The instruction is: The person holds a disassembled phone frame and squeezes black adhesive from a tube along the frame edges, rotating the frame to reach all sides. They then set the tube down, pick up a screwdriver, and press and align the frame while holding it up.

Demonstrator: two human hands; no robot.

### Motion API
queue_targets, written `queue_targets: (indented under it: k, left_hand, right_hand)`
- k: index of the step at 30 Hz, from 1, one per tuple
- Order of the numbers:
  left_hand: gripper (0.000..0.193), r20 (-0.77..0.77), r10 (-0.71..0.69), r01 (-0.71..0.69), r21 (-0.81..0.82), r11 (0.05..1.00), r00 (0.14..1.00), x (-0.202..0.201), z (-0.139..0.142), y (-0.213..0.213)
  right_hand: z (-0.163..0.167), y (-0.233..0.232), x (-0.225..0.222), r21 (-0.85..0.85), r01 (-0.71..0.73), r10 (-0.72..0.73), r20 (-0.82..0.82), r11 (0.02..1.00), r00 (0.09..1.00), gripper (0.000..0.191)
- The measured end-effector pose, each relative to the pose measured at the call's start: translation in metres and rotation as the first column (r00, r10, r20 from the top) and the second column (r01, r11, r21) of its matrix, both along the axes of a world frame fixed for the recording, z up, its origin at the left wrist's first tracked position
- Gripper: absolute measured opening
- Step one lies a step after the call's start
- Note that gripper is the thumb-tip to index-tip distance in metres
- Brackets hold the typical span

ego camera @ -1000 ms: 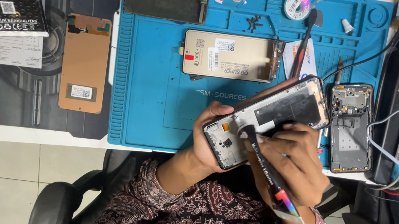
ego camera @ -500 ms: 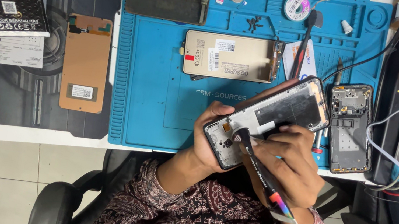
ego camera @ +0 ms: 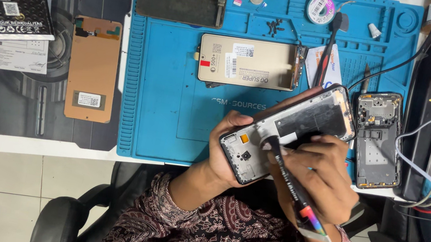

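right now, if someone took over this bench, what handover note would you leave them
Left hand: grips the opened phone frame, tilted, above the near edge of the blue repair mat.
Right hand: holds a black tube with a rainbow-coloured end, its tip touching the frame's inside.
On the mat: a gold replacement screen lying flat, a bare phone housing to the right, a tape roll at the top.
Left of the mat: a copper-coloured panel.
Done: frame is open and stripped.
Left: screen not fitted to the frame.
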State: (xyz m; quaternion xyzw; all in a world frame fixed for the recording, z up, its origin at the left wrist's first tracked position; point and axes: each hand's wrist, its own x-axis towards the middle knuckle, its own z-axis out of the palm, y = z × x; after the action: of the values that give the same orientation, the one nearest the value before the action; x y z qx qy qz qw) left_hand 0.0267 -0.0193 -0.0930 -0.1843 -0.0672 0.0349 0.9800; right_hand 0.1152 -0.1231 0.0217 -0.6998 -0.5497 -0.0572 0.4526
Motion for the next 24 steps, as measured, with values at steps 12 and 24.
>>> queue_targets:
  k: [12,24]
  left_hand:
    - [0.064,-0.005,0.007,-0.007,0.039,0.999,1.000,-0.0019,-0.0025,0.0001]
    - [0.063,-0.005,0.007,-0.008,-0.023,1.000,1.000,-0.0016,0.0042,0.0008]
  right_hand:
    - [-0.0044,-0.0029,0.0011,0.008,-0.002,0.002,-0.005,1.000,1.000,0.025]
    - [-0.0012,-0.0035,0.0017,-0.001,0.031,-0.031,-0.013,1.000,0.999,0.025]
